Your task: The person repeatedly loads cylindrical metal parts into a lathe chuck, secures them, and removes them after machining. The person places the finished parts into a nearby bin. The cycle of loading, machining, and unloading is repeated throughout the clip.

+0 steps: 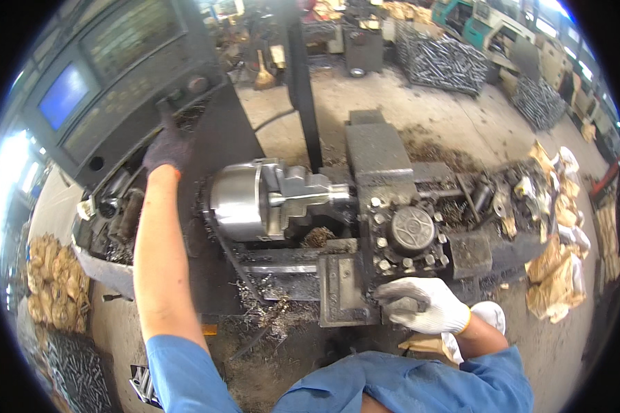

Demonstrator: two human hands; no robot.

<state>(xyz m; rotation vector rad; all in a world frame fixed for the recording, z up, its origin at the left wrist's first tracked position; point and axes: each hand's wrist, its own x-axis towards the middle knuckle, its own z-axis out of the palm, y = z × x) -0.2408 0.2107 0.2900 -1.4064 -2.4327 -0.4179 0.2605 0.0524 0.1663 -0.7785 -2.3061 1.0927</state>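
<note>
My left hand (169, 142), in a dark glove, reaches to the lower edge of the lathe's control panel (119, 113), with a finger near its knobs. My right hand (426, 304), in a white knit glove with dirty fingertips, is bent in front of the lathe's tool post (412, 229); whether it touches anything cannot be told. Between the hands, a shiny lathe chuck (240, 201) has stepped jaws (302, 188) around a metal workpiece (339, 193). The panel bears a lit blue screen (64, 96).
Metal chips (281, 312) lie along the lathe's front. Tools and parts cover its right end, beside crumpled paper bags (555, 279). Wire bins of metal parts (444, 62) stand across the floor. Filled sacks (57, 281) and another heap of parts (77, 374) are at left.
</note>
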